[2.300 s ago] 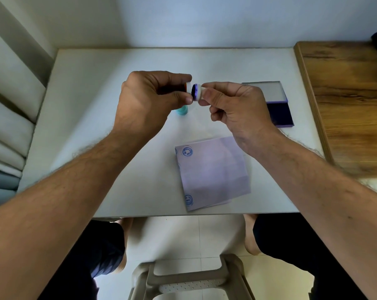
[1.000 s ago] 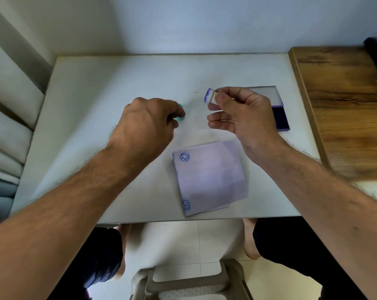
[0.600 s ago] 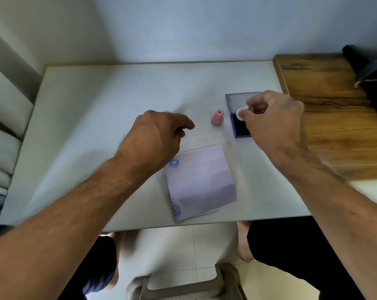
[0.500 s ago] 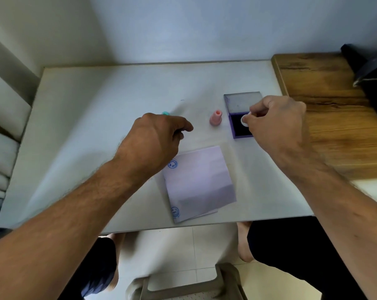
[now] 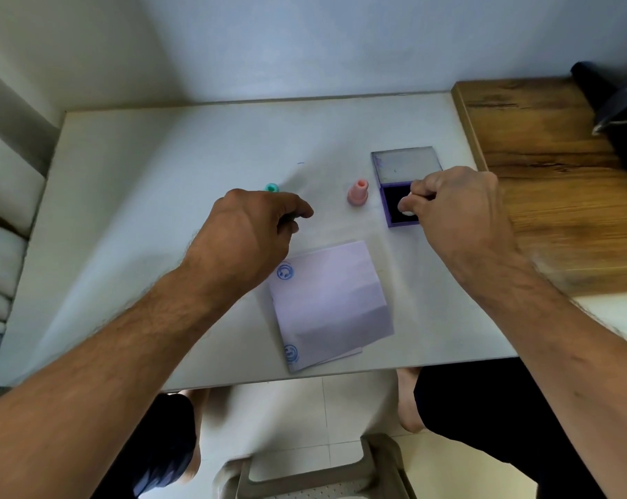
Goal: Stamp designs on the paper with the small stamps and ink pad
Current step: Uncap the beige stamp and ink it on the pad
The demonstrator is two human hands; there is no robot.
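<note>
A folded lilac paper [image 5: 335,300] lies near the table's front edge, with two round blue prints along its left side. The open ink pad [image 5: 391,217] sits behind it to the right, its lid [image 5: 405,163] laid back. My right hand [image 5: 459,214] pinches a small white stamp [image 5: 405,207] and holds it down on the dark pad. My left hand [image 5: 249,239] hovers left of the paper with fingers curled; its inside is hidden. A pink stamp [image 5: 357,193] stands left of the pad. A teal stamp [image 5: 271,188] peeks out behind my left hand.
The white table [image 5: 160,210] meets a wall at the back. A wooden surface [image 5: 556,181] adjoins it on the right, with a black object [image 5: 618,99] at its far corner. A plastic stool [image 5: 304,477] stands on the floor below the front edge.
My right hand carried the white stamp from mid-air over to the right and lowered it onto the ink pad. My left hand dropped toward the table beside the paper.
</note>
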